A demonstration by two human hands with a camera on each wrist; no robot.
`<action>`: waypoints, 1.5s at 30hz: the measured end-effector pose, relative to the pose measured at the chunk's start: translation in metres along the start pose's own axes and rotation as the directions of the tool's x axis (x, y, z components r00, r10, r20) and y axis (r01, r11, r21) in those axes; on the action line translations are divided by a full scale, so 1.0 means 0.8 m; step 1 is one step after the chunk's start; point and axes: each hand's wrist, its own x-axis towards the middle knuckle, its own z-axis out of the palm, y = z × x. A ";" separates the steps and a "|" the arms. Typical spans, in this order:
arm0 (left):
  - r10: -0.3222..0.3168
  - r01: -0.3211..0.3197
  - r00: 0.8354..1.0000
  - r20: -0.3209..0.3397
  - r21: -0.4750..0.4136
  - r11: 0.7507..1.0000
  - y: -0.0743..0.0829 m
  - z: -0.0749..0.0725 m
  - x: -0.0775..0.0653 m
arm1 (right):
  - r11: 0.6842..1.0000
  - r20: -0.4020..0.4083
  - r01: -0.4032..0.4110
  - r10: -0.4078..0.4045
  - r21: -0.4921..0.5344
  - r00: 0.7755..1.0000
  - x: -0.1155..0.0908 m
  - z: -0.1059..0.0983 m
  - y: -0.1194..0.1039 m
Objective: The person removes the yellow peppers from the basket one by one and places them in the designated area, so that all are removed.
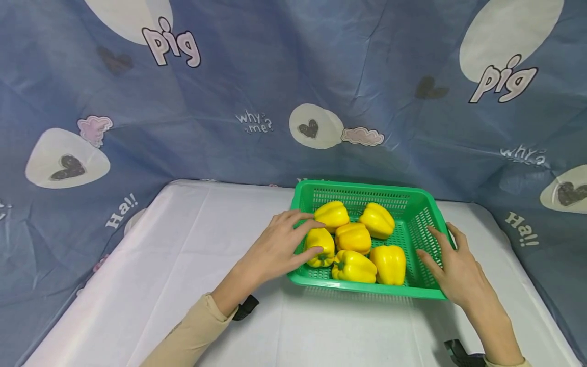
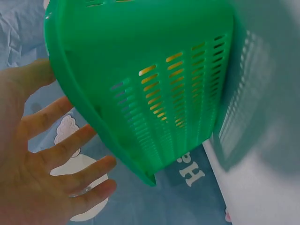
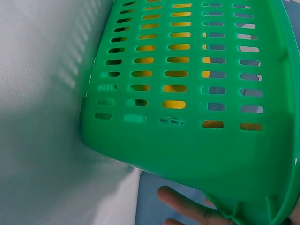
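Observation:
A green plastic basket (image 1: 367, 289) with slotted walls sits on the white table, holding several yellow bell peppers (image 1: 353, 238). My left hand (image 1: 288, 243) is spread at the basket's left rim, its fingertips over the leftmost peppers. The left wrist view has the left hand (image 2: 51, 145) with fingers apart beside the basket's rim (image 2: 77, 96). At the right rim is my right hand (image 1: 458, 267), its thumb reaching inside and other fingers along the outside. Only some fingers (image 3: 183, 202) show past the basket wall (image 3: 187, 150) in the right wrist view; the rest are hidden.
White cloth (image 1: 206, 255) covers the table. Behind and around it hangs a blue printed curtain (image 1: 257, 66). Black straps (image 1: 246, 308) show at both wrists. Yellow peppers show through the basket's slots in both wrist views.

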 end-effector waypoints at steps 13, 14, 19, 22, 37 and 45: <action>0.046 -0.047 0.996 0.073 0.012 0.999 0.004 0.000 0.017 | 1.000 0.007 -0.008 0.008 0.007 1.000 0.000 0.000 0.000; 0.049 -0.050 0.996 0.080 0.012 0.999 0.005 0.001 0.018 | 1.000 0.005 -0.009 0.009 0.008 1.000 -0.001 0.000 0.000; 0.042 -0.045 0.991 0.126 0.021 0.999 0.006 0.005 0.022 | 1.000 -0.011 -0.012 0.012 0.013 1.000 -0.001 0.003 0.001; 0.020 -0.024 0.988 0.154 0.026 0.999 0.008 0.007 0.024 | 1.000 -0.020 -0.005 0.005 0.008 1.000 0.000 0.004 0.001; -0.057 0.015 0.956 0.288 0.145 0.989 0.019 0.017 0.039 | 0.989 -0.109 0.114 -0.123 -0.090 0.986 0.005 -0.008 0.000; -0.038 -0.035 0.946 0.321 0.222 0.975 0.020 0.020 0.039 | 0.992 -0.116 0.124 -0.123 0.008 0.986 0.005 0.001 0.001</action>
